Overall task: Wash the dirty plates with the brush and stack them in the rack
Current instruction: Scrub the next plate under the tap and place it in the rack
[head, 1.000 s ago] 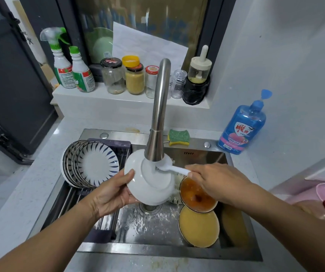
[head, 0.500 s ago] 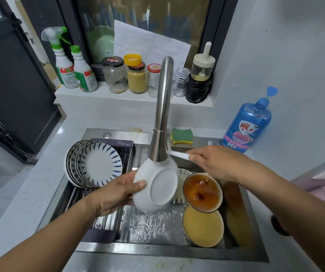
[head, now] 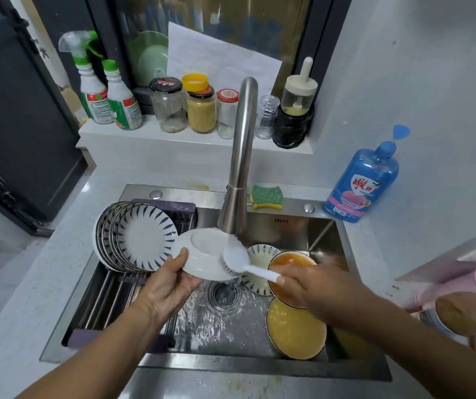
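My left hand (head: 173,286) grips a white plate (head: 202,254) by its near rim, bottom side up, under the running tap (head: 238,180). In my right hand (head: 317,286) is the white brush (head: 242,264), whose bristle head presses on the plate's right edge. Several washed blue-patterned plates (head: 139,240) stand on edge in the rack (head: 110,295) across the sink's left side. Dirty dishes lie in the basin: an orange-stained bowl (head: 287,260), a yellow-smeared plate (head: 294,329) and a patterned plate (head: 260,267) partly behind the brush.
The steel sink (head: 225,367) has water over its drain (head: 224,295). A green-yellow sponge (head: 267,197) lies behind the tap, a blue soap bottle (head: 360,182) at the right. Jars and spray bottles (head: 107,90) line the sill. Pink items sit at the right edge.
The plate has been turned and lowered from tilted under the tap to bottom side up. My right hand brought the brush from behind the tap down onto the plate's right edge.
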`<state>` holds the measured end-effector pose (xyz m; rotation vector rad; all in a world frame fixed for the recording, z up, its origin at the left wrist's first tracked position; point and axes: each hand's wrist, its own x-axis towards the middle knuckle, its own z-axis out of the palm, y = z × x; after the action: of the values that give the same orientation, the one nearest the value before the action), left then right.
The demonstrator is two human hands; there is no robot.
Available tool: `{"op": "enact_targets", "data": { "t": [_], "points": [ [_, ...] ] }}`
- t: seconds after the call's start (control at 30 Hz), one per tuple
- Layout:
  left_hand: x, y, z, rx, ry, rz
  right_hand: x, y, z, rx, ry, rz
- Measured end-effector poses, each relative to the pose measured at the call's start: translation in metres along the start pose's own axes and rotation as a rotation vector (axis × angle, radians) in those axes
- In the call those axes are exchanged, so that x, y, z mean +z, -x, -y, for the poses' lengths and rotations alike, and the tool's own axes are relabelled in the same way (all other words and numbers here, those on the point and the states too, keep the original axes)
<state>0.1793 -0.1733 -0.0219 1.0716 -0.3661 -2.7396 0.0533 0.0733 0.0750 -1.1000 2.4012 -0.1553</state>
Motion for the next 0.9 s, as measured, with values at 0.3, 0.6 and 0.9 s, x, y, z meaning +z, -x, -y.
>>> {"op": "enact_targets", "data": {
  "t": [0.3, 0.6, 0.9],
  "points": [
    [0.007, -0.011, 0.006, 0.005, 0.081, -0.106, 0.011, 0.017, -0.017, 0.016, 0.155, -0.133],
    [0.017, 0.007, 0.003, 0.182, -0.977, 0.097, 0.009, -0.014, -0.031, 0.339, -0.305, -0.019],
    [0.024, 0.017, -0.003, 0.831, -2.384, 0.449, 0.008, -0.030, 0.002, 0.583, -1.064, 0.086]
  ]
}}
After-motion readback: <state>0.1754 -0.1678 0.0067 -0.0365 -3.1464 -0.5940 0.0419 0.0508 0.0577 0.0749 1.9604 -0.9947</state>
